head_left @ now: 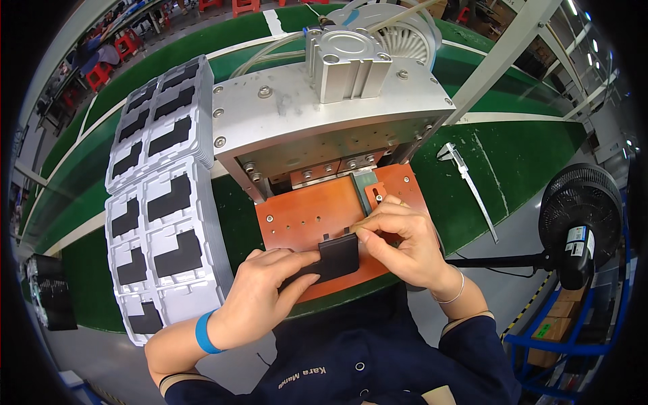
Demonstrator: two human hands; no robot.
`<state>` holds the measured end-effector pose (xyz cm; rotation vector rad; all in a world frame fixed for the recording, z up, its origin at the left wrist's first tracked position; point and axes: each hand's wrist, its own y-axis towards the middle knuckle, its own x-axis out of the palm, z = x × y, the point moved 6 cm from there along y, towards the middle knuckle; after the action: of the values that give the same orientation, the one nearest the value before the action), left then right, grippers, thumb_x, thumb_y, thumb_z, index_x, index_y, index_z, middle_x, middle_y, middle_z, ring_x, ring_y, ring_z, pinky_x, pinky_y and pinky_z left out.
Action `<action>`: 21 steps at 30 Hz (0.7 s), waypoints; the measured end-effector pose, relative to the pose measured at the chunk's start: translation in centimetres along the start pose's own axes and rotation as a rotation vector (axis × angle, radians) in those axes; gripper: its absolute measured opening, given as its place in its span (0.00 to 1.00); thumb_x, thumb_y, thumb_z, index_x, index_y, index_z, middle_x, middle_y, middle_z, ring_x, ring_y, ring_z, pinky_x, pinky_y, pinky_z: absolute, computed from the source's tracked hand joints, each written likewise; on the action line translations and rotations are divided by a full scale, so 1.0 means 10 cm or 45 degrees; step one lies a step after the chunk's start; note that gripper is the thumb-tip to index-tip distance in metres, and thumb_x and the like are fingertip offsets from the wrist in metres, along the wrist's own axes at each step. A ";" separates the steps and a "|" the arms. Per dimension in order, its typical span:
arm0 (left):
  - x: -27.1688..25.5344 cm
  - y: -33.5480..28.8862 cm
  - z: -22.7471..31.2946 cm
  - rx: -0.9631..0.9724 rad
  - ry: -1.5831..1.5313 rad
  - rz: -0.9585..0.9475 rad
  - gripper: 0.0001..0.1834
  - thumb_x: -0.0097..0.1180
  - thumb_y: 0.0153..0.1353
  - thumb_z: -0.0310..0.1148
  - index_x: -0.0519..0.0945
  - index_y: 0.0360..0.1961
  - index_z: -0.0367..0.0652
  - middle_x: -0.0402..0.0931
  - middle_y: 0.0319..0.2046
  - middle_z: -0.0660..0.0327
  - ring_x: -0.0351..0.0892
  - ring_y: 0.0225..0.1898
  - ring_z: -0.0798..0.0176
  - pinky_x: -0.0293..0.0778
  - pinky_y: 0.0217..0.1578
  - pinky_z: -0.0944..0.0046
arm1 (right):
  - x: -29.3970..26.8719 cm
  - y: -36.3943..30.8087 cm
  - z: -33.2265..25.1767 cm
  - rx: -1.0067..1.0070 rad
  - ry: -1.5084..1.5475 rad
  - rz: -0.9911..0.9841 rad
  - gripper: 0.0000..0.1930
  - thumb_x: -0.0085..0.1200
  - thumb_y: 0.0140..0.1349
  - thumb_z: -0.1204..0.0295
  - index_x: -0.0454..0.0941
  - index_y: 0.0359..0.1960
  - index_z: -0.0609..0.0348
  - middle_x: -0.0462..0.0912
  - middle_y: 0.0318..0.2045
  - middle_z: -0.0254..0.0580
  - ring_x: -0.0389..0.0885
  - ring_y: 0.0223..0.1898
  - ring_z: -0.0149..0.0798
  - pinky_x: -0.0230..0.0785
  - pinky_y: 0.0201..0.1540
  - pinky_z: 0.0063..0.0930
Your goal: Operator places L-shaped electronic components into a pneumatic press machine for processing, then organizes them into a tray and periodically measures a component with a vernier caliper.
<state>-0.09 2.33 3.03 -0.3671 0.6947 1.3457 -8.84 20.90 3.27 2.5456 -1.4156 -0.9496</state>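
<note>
Okay, both hands on one flat black piece over an orange plate

So the thin, flat black piece with small tabs along its top edge (339, 258) is up at the front part of the smooth orange metal-looking plate with screws and holes (297, 226). Can't tell from this angle whether it's touching the plate or held just above it.

The left hand, blue band at the wrist (260, 287), has its grip closed on the piece's left part, thumb below and fingers above. The right hand, thin bracelet at the wrist (408, 246), has a narrow grip too: thumb and fingertip pinched at the upper right corner.

Right behind the plate stands a big silver metal press with a square cylinder on top (270, 111). Over to the left, two stacks of white plastic trays (214, 246) sit one behind the other, with black L-shaped pieces (179, 253) in the top compartments. To the right, a silver caliper (472, 189) lies on the green-topped bench (526, 162), and a black fan (580, 202) stands just past the bench edge.
</note>
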 end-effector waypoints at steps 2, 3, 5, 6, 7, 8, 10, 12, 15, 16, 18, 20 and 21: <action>0.00 0.00 0.00 0.057 -0.016 0.032 0.14 0.67 0.58 0.27 0.83 0.45 0.39 0.80 0.28 0.54 0.78 0.28 0.52 0.66 0.35 0.58 | -0.01 -0.06 0.09 0.057 0.081 0.011 0.05 0.59 0.61 0.76 0.85 0.31 0.64 0.80 0.23 0.39 0.71 0.27 0.37 0.63 0.33 0.31; 0.00 0.00 0.00 0.057 -0.022 0.043 0.14 0.67 0.58 0.28 0.83 0.45 0.39 0.80 0.28 0.54 0.78 0.28 0.52 0.66 0.35 0.58 | -0.02 -0.06 0.08 0.054 0.065 0.016 0.05 0.58 0.61 0.76 0.85 0.31 0.64 0.79 0.22 0.39 0.70 0.27 0.37 0.63 0.33 0.31; 0.00 0.00 0.00 0.060 -0.034 0.063 0.13 0.67 0.58 0.28 0.83 0.45 0.39 0.80 0.27 0.54 0.78 0.29 0.52 0.66 0.35 0.58 | -0.07 -0.05 0.03 0.048 0.031 0.030 0.06 0.57 0.62 0.76 0.85 0.32 0.64 0.79 0.22 0.39 0.70 0.27 0.37 0.62 0.33 0.31; 0.00 -0.01 -0.01 0.057 -0.026 0.061 0.13 0.67 0.58 0.28 0.83 0.45 0.39 0.80 0.28 0.54 0.78 0.29 0.53 0.65 0.35 0.58 | -0.07 -0.05 -0.01 0.024 -0.017 0.034 0.05 0.58 0.61 0.76 0.85 0.32 0.64 0.79 0.22 0.38 0.69 0.27 0.36 0.62 0.33 0.31; 0.00 -0.01 -0.01 0.055 -0.018 0.058 0.13 0.67 0.58 0.28 0.83 0.45 0.39 0.80 0.28 0.55 0.78 0.29 0.53 0.65 0.35 0.59 | -0.07 -0.05 -0.05 -0.001 -0.065 0.039 0.05 0.59 0.61 0.76 0.86 0.32 0.63 0.79 0.22 0.38 0.69 0.27 0.36 0.62 0.33 0.30; 0.00 -0.01 -0.01 0.054 -0.010 0.055 0.13 0.67 0.58 0.28 0.83 0.45 0.39 0.80 0.28 0.55 0.78 0.29 0.53 0.65 0.35 0.59 | -0.07 -0.06 -0.08 -0.024 -0.113 0.044 0.04 0.60 0.60 0.75 0.86 0.32 0.63 0.80 0.22 0.37 0.69 0.27 0.35 0.62 0.32 0.30; -0.01 -0.01 0.01 0.066 0.004 0.064 0.13 0.67 0.58 0.28 0.83 0.45 0.39 0.80 0.28 0.55 0.79 0.29 0.53 0.65 0.35 0.59 | -0.05 -0.05 -0.12 -0.016 -0.135 0.085 0.04 0.63 0.57 0.75 0.86 0.31 0.62 0.79 0.21 0.36 0.68 0.27 0.34 0.61 0.32 0.29; -0.01 0.00 0.02 0.042 0.013 0.053 0.13 0.68 0.57 0.28 0.84 0.44 0.38 0.81 0.30 0.54 0.78 0.30 0.52 0.66 0.36 0.59 | -0.04 -0.04 -0.12 0.006 -0.146 0.117 0.03 0.65 0.55 0.75 0.86 0.29 0.61 0.79 0.20 0.35 0.68 0.26 0.33 0.61 0.31 0.29; -0.02 0.01 0.03 0.002 0.022 0.034 0.14 0.70 0.55 0.28 0.84 0.43 0.38 0.82 0.31 0.53 0.78 0.31 0.50 0.68 0.37 0.59 | -0.03 -0.03 -0.07 0.046 -0.128 0.130 0.03 0.67 0.53 0.75 0.86 0.26 0.60 0.78 0.19 0.34 0.68 0.26 0.32 0.61 0.31 0.28; -0.02 0.00 0.03 0.027 0.023 0.039 0.13 0.68 0.57 0.28 0.84 0.44 0.38 0.81 0.30 0.54 0.79 0.30 0.52 0.66 0.36 0.59 | -0.03 -0.02 -0.06 0.058 -0.115 0.127 0.03 0.67 0.52 0.75 0.85 0.26 0.60 0.77 0.18 0.34 0.67 0.26 0.32 0.60 0.31 0.28; -0.01 0.00 0.02 0.057 0.018 0.049 0.13 0.67 0.58 0.28 0.84 0.45 0.39 0.80 0.28 0.55 0.79 0.29 0.54 0.65 0.35 0.59 | -0.02 -0.01 -0.04 0.072 -0.072 0.116 0.03 0.66 0.52 0.75 0.85 0.25 0.61 0.76 0.18 0.34 0.66 0.26 0.32 0.59 0.31 0.28; -0.01 -0.01 0.01 0.066 0.006 0.060 0.13 0.67 0.58 0.28 0.84 0.45 0.39 0.80 0.28 0.56 0.79 0.29 0.54 0.65 0.35 0.59 | -0.01 -0.01 -0.01 0.076 -0.017 0.098 0.03 0.66 0.53 0.75 0.84 0.25 0.61 0.76 0.18 0.34 0.65 0.26 0.31 0.58 0.31 0.28; -0.01 -0.01 0.01 0.050 0.001 0.054 0.13 0.69 0.56 0.28 0.84 0.43 0.38 0.81 0.28 0.54 0.78 0.29 0.53 0.65 0.36 0.59 | 0.00 -0.01 0.02 0.111 0.029 0.088 0.04 0.65 0.53 0.75 0.84 0.25 0.61 0.76 0.18 0.34 0.65 0.26 0.31 0.58 0.31 0.28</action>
<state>0.01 2.32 3.16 -0.3232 0.7322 1.3699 -8.88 21.04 3.04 2.5403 -1.5603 -0.8641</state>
